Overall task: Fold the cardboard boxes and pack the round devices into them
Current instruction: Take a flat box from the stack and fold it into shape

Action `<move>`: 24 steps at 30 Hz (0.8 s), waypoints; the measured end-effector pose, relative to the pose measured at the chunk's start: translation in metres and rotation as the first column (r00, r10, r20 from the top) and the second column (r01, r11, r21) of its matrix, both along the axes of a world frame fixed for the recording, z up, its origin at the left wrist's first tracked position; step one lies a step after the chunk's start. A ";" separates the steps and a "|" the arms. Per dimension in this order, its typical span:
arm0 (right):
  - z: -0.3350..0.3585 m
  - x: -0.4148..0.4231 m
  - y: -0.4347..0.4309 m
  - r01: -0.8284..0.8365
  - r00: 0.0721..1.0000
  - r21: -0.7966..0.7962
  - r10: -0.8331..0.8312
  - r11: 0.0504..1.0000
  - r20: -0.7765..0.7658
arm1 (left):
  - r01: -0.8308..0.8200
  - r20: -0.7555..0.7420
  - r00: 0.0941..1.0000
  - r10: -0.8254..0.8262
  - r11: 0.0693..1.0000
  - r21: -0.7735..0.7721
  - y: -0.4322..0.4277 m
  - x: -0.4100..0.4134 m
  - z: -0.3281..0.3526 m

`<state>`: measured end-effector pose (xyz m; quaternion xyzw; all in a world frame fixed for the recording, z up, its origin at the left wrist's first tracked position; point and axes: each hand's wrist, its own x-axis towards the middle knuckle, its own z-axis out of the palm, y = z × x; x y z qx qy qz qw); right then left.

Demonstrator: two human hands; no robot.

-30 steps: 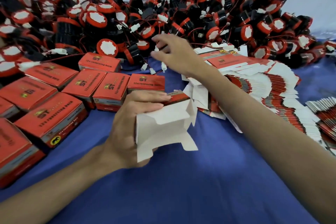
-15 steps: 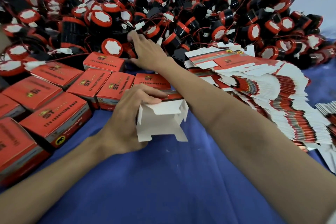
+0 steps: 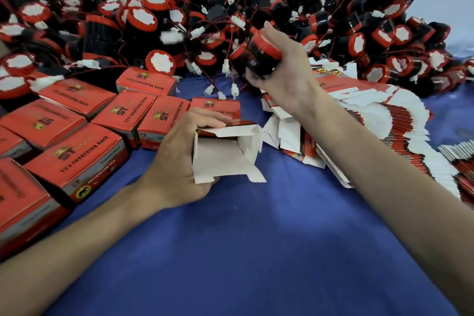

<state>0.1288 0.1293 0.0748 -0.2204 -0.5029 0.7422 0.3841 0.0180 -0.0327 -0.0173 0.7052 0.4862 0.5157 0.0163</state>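
Note:
My left hand [image 3: 177,164] grips an open cardboard box [image 3: 225,159] on the blue cloth, its white inside and loose flaps facing me. My right hand [image 3: 287,72] holds a round black device with a red rim [image 3: 261,55] in the air, above and to the right of the box. Thin wires with white plugs [image 3: 233,90] hang from around it. A big heap of the same round devices [image 3: 143,18] fills the back of the table.
Several closed red boxes [image 3: 77,161] stand in rows at the left. A fanned stack of flat, unfolded box blanks [image 3: 384,120] lies at the right, with more blanks at the far right edge [image 3: 461,161]. Blue cloth [image 3: 256,251] covers the near table.
My right hand, which reached into the device heap at the left, has closed on one device and lifted it back to the right. My left hand keeps its hold on the open box.

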 end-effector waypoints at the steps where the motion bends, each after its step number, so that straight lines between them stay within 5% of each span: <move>1: -0.001 0.012 -0.004 -0.022 0.999 -0.021 0.021 1.000 -0.040 | 0.004 -0.019 1.000 -0.004 1.000 -0.003 0.001 -0.001 -0.001; 4: -0.011 0.035 -0.015 -0.007 0.999 -0.015 0.007 1.000 0.034 | 0.022 -0.079 0.997 -0.023 1.000 -0.010 0.003 -0.002 -0.005; 9: -0.039 0.066 -0.030 0.054 0.856 0.409 -0.253 0.911 0.452 | 0.058 -0.087 0.994 -0.059 0.998 -0.011 0.004 -0.002 -0.007; 12: -0.045 0.076 -0.032 -0.274 0.630 0.692 -0.418 0.668 0.654 | 0.048 0.004 0.999 -0.048 0.999 -0.006 0.003 0.001 -0.004; 15: -0.055 0.080 -0.034 -0.488 0.523 0.746 -0.532 0.452 0.665 | 0.017 0.113 0.993 -0.021 0.999 0.039 0.002 0.002 0.000; 17: -0.059 0.078 -0.044 -0.405 0.573 0.821 -0.588 0.402 0.571 | -0.008 0.153 0.988 -0.005 0.996 0.086 0.001 0.002 0.001; 21: -0.069 0.082 -0.075 0.055 0.876 0.944 -0.470 0.326 0.112 | -0.113 0.260 0.962 0.088 0.990 0.083 -0.005 0.004 -0.004; 24: -0.077 0.082 -0.094 -0.008 0.966 0.960 -0.247 0.279 0.080 | -0.060 0.279 0.960 0.027 0.992 0.110 -0.005 0.007 -0.001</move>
